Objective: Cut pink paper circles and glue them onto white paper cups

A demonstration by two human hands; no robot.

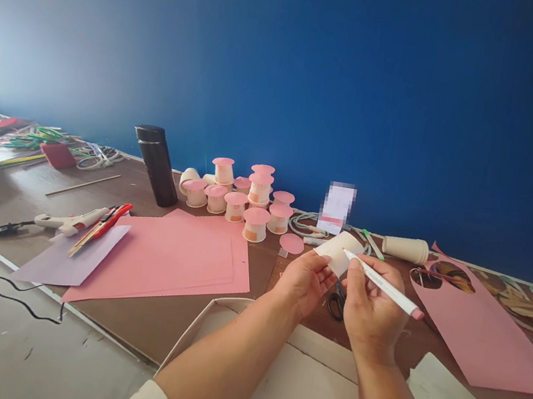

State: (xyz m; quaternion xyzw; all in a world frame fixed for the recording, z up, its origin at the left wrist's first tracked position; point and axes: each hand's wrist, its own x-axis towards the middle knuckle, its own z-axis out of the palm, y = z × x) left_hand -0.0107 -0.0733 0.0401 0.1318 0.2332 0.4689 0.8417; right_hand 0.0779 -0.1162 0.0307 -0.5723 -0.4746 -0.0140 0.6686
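Observation:
My left hand [307, 280] is closed around a white paper cup [339, 250] tipped on its side. In my right hand [373, 307] is a white marker pen [388, 290] with a pink end, its tip at the side of the cup. Whether the tip touches the cup I cannot tell. Scissors [336, 303] with dark handles lie beneath my hands, partly hidden. A pink paper disc [292, 243] rests left of the cup. Behind it stand several small paper cups topped with pink discs [257, 216], with orange markings on their sides.
Pink paper sheets [187, 254] lie at left, with a lilac sheet [89, 262], a red utility knife [108, 222] and a glue gun [73, 221]. A black bottle [158, 165] stands behind. Cut pink paper [489, 329] and stacked cups [405, 248] are at right. A blue partition [285, 81] rises behind.

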